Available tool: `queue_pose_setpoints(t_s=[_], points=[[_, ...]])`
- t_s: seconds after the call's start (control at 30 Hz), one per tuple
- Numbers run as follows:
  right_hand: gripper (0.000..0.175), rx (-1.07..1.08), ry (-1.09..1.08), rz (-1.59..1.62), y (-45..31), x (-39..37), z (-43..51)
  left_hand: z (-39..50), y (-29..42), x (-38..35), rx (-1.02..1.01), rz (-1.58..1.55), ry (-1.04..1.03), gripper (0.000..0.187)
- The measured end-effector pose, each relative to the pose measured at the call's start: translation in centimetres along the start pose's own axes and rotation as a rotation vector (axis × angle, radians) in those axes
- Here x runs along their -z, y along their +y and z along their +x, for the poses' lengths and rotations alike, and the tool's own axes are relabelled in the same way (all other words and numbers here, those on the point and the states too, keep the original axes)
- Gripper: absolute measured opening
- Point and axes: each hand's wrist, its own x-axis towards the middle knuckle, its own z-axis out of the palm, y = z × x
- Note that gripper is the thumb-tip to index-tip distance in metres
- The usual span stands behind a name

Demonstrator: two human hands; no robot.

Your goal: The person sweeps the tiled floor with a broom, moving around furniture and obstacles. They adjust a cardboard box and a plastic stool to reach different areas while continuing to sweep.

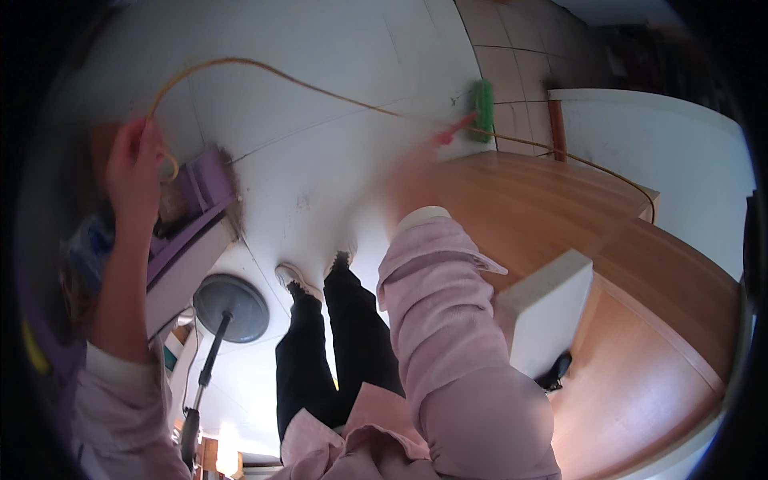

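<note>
My left hand [135, 171] is raised at the left with its fingers closed on a thin yellow cord [240, 60]. A small loop of the cord hangs beside that hand. From there the cord arches over the pale floor [282, 138] and runs right, past a wooden surface [528, 186]. My right hand [414, 174] is a blur in the middle, below the cord, at the end of a rolled pink sleeve. Beyond it is a red, handle-like piece [454, 130], close to a green block-shaped item [482, 111]. Whether my right hand grips the red piece or the cord is unclear.
A purple box [207, 177] stands at the left by a purple-edged unit [186, 252]. The grey round base [231, 309] of a pole stand is near my feet. At the right are a white slab-like object [549, 309], a small black item [557, 372] and a white panel [654, 138].
</note>
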Motion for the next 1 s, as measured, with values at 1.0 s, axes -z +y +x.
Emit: queue_pose_setpoints(t_s=[1.0], points=[[0.041,-0.727,-0.468,0.448,4.8,6.8,-34.2,-1.3,0.2,2.9,-0.341,0.181,-0.081,0.020]])
